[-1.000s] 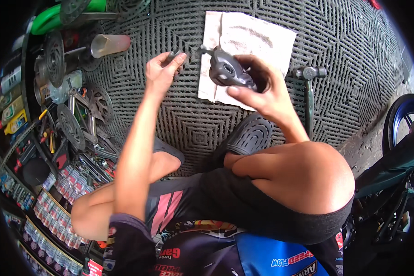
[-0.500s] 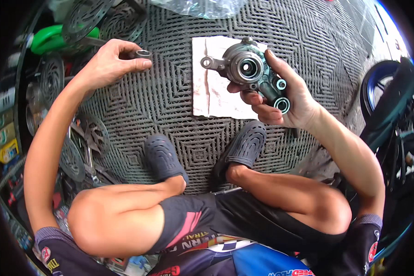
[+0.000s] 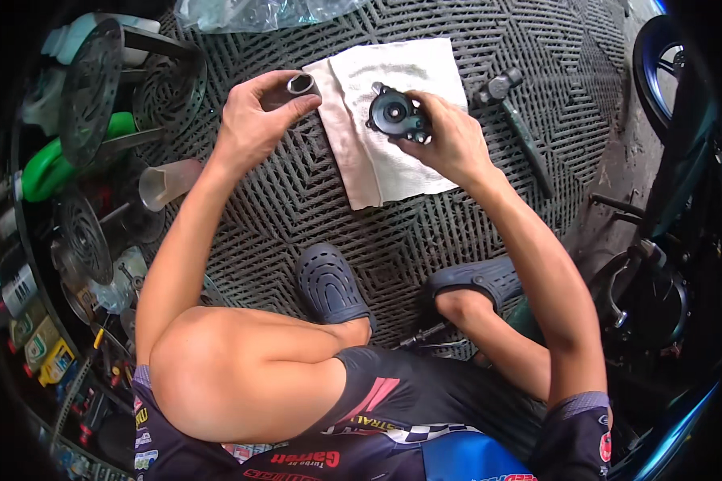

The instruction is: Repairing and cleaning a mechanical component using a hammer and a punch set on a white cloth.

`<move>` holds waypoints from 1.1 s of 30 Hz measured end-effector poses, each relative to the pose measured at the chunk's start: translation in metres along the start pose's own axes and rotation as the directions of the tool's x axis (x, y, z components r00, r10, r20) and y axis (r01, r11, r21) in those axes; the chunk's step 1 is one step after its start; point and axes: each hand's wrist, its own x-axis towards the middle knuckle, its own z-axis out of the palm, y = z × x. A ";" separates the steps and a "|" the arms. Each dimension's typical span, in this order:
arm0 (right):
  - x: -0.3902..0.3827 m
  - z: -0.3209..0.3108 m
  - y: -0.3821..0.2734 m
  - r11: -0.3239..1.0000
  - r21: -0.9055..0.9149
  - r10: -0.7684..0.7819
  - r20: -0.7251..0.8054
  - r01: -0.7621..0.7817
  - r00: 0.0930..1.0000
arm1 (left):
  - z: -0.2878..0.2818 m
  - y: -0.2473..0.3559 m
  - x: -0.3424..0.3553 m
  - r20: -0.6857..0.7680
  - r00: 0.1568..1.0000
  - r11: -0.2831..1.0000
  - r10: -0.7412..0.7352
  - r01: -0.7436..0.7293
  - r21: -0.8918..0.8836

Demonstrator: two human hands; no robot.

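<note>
In my left hand (image 3: 253,120), pinched between thumb and fingers, is a short metal socket (image 3: 300,83), its open end facing up. The hand is just off the left edge of a white cloth (image 3: 401,170) spread on the mat. My right hand (image 3: 455,143) grips a dark metal housing (image 3: 394,114) by its right side, over the cloth. The housing shows a round face with a small hole at its centre and lugs around the rim. My fingers hide its right part. Whether it touches the cloth I cannot tell.
A hammer (image 3: 521,132) lies right of the cloth on the grey ribbed mat (image 3: 265,192). Clear plastic (image 3: 265,12) is at the far edge. Brake discs (image 3: 92,96), a green bottle (image 3: 52,168) and a translucent cup (image 3: 168,183) crowd the left. A wheel (image 3: 658,68) stands at right.
The housing has turned over, from its ported side to its round face, in my right hand. My left hand has brought the socket nearer the cloth. The view has shifted, showing the hammer.
</note>
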 end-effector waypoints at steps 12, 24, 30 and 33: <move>0.010 0.045 0.033 0.994 0.105 0.015 -0.148 0.000 0.989 | 0.067 -0.040 0.030 -0.134 0.889 0.899 0.437 -0.429 0.087; 0.006 0.039 0.040 0.965 0.261 0.060 -0.137 -0.022 0.989 | 0.073 -0.042 0.048 -0.327 0.890 0.906 0.319 -0.387 -0.171; 0.005 0.042 0.043 0.971 0.238 0.033 -0.170 0.008 0.985 | 0.092 -0.035 0.046 -0.126 0.838 0.841 0.532 -0.505 0.193; 0.005 0.043 0.044 0.978 0.210 0.028 -0.189 0.012 0.982 | 0.101 -0.040 0.044 -0.042 0.822 0.800 0.567 -0.538 0.266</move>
